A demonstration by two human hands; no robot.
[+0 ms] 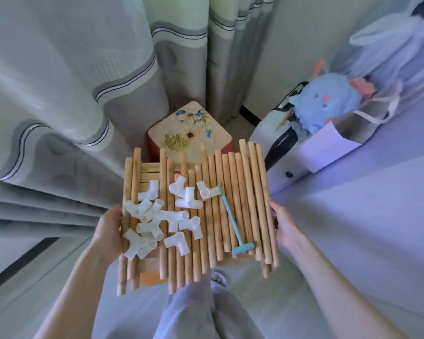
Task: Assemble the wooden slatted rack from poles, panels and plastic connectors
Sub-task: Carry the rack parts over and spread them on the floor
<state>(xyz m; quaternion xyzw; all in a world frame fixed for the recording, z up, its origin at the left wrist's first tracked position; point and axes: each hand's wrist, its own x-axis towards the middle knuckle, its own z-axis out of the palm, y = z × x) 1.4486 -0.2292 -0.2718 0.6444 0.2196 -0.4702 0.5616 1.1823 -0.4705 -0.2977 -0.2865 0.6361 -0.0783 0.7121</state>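
poles (233, 204) lie side by side across a stack of slatted panels (148, 173), long axes running away from the person, white plastic connectors (157, 216) scattered on top toward the left and a teal mallet (230, 221) slanting across the right half. left hand (109, 231) grips the left edge, right hand (283, 223) the right edge — fingers tucked under, the bundle carried level between them, neither hand nearer. nothing is joined yet, i'd say; tilt it and the connectors roll off. below, pale floor (353, 241) — ahead a patterned stool (189, 133), curtains (59, 94), a suitcase (274, 143), a blue plush toy (326, 104).
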